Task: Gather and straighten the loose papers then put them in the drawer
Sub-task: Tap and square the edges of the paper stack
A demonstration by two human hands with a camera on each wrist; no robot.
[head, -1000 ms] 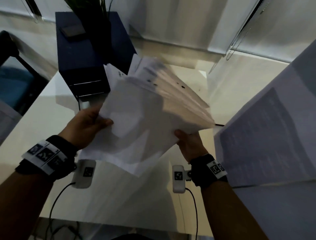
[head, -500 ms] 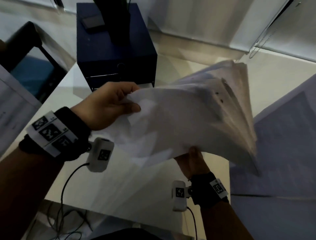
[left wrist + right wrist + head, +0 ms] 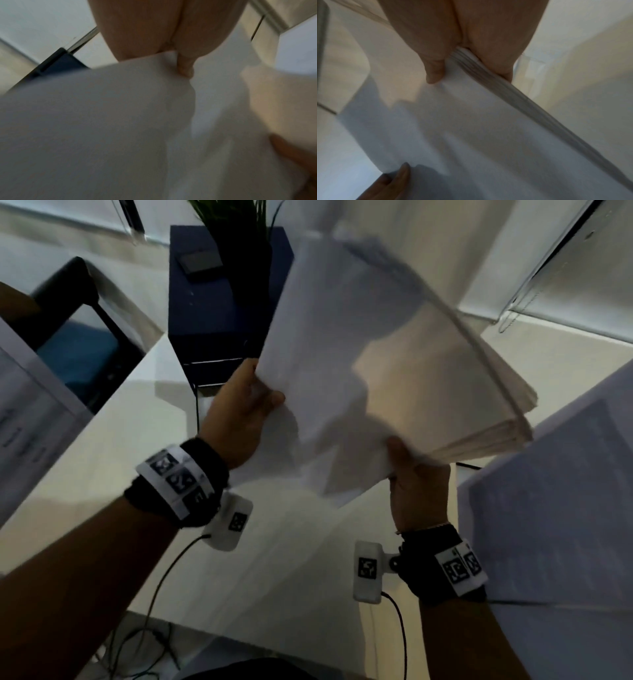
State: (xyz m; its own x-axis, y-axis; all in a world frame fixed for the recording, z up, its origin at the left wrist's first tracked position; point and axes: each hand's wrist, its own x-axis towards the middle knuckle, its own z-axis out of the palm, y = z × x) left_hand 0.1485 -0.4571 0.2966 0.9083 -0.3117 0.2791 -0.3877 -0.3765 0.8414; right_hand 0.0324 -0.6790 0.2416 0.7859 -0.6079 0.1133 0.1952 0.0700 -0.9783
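Nearest, the right hand grips the near right corner of the papers, thumb on the top sheet and fingers underneath, so the stacked edges run out from between them in the right wrist view. The left hand pinches the stack's left edge a little farther off, its thumb lying across the top sheet and the fingers curled behind; the left wrist view shows the sheet passing between thumb and fingers. Both hands are clamped on the papers, which are held in the air above the white worktop, tilted up and away, with the edges on the right side nearly flush but slightly fanned. Another printed sheet lies at the right, near the right wrist. Beyond the left hand a dark blue drawer unit stands on the worktop's far edge, its drawer fronts facing the hands; whether a drawer is open cannot be told. A plant and a flat dark object sit on top.
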